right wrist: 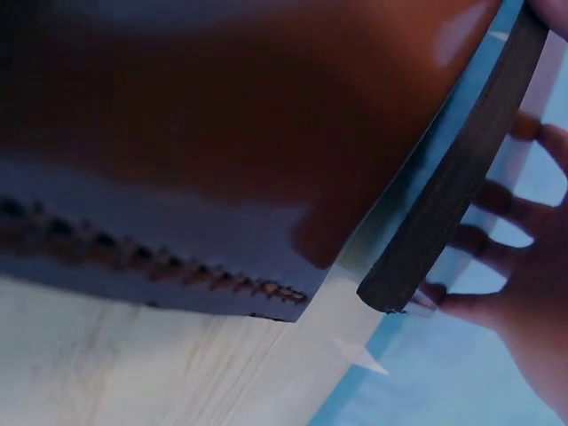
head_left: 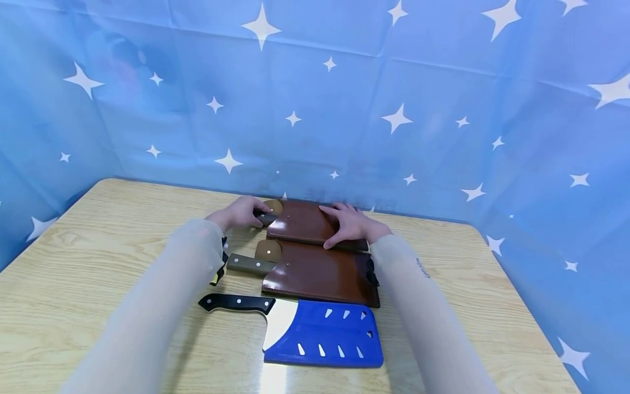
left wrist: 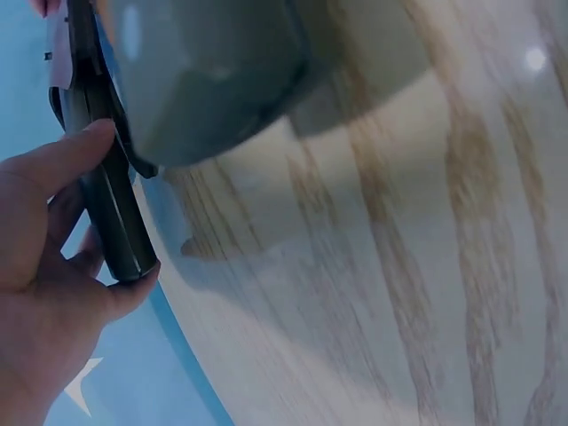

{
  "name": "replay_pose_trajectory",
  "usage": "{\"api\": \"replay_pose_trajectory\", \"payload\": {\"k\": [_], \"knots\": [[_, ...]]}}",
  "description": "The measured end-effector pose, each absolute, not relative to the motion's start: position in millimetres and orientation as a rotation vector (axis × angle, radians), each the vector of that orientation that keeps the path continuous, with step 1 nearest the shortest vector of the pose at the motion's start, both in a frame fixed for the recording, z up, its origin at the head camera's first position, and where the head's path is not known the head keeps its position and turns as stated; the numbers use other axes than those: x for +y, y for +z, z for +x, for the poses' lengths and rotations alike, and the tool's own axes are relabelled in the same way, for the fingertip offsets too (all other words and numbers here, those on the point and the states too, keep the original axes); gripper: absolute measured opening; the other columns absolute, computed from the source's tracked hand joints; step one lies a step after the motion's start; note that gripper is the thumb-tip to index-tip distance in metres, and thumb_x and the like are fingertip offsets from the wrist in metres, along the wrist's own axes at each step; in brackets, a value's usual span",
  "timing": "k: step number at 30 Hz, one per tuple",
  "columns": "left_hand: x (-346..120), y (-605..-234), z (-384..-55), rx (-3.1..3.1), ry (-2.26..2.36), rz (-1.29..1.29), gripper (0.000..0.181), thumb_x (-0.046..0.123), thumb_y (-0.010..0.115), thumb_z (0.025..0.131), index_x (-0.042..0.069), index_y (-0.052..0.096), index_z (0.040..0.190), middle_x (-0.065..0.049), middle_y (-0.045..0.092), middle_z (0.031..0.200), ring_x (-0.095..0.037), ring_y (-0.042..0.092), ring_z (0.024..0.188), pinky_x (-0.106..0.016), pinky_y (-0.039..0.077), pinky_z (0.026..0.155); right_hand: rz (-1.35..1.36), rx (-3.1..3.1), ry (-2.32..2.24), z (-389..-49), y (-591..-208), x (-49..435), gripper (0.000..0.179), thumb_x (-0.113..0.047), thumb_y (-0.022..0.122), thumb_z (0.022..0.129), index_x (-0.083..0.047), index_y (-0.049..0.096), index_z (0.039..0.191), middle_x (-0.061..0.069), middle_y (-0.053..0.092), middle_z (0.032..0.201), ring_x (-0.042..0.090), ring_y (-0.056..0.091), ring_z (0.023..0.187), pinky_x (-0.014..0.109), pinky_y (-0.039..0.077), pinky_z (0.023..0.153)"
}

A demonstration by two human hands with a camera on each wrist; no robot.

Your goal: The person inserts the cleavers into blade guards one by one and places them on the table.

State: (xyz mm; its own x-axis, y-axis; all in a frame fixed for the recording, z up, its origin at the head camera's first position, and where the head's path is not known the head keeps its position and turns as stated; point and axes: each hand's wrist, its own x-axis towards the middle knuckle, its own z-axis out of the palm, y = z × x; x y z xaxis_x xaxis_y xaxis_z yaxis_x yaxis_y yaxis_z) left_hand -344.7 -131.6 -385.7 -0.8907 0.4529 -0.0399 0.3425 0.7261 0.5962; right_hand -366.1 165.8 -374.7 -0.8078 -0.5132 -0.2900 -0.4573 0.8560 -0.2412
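Three cleavers lie in a row, handles to the left. In the head view my left hand [head_left: 241, 212] grips the dark handle [left wrist: 111, 200] of the farthest cleaver; in the left wrist view the thumb lies on one side, fingers on the other. That cleaver's blade is hidden in a brown leather sheath [head_left: 302, 219]. My right hand [head_left: 350, 224] holds this sheath across its right part, thumb at the near edge and fingers at the far one. Nearer lies a second cleaver in a like brown sheath [head_left: 320, 271], with an olive-grey handle [head_left: 250, 265].
Closest to the camera is a black-handled cleaver [head_left: 238, 302] in a blue slotted blade cover [head_left: 330, 334]. All stand on a wood-grain table [head_left: 123, 246]. A blue curtain with white stars [head_left: 315, 98] hangs behind the table's far edge and along both sides.
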Motion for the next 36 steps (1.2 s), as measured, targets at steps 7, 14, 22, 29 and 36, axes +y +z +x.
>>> {"api": "replay_pose_trajectory", "payload": {"k": [7,14,22,29,36], "knots": [[-131,-388,-343,2.738,0.890,0.628,0.038,-0.007,0.063,0.081,-0.004,0.061,0.119,-0.024,0.058,0.123,-0.038,0.052,0.116,-0.045,0.041,0.100,-0.672,2.598,-0.292,-362,-375,167,0.098,-0.049,0.073,0.074,-0.025,0.017,0.151,0.014,0.006,0.158,0.038,0.006,0.144,0.058,0.017,0.111],[-131,-387,-343,2.800,0.827,0.591,0.036,-0.007,0.059,0.083,-0.005,0.061,0.119,-0.023,0.058,0.124,-0.037,0.050,0.119,-0.045,0.041,0.100,-0.724,2.637,-0.281,-361,-373,164,0.083,-0.042,0.071,0.080,-0.016,0.030,0.147,0.017,0.015,0.156,0.039,0.010,0.143,0.057,0.020,0.111],[-137,-383,-336,2.900,0.749,0.599,0.040,0.015,0.054,0.092,-0.003,0.054,0.128,-0.022,0.053,0.132,-0.039,0.047,0.123,-0.048,0.036,0.103,-0.740,2.707,-0.363,-354,-369,171,0.074,-0.039,0.064,0.086,-0.010,0.032,0.146,0.021,0.022,0.152,0.041,0.017,0.140,0.056,0.023,0.110],[-146,-377,-325,2.959,0.734,0.590,0.053,0.027,0.044,0.098,-0.007,0.039,0.137,-0.026,0.041,0.141,-0.041,0.034,0.133,-0.052,0.019,0.112,-0.702,2.854,-0.389,-345,-366,184,0.070,-0.048,0.051,0.092,-0.009,0.030,0.147,0.020,0.027,0.151,0.040,0.021,0.139,0.060,0.020,0.109],[-159,-375,-305,2.892,0.814,0.467,0.064,0.038,0.035,0.100,-0.001,0.018,0.148,-0.031,0.011,0.152,-0.050,0.009,0.138,-0.062,0.011,0.110,-0.606,2.925,-0.383,-327,-369,195,0.072,-0.058,0.037,0.094,-0.018,0.020,0.151,0.017,0.016,0.155,0.045,0.008,0.141,0.072,0.006,0.103]]}}
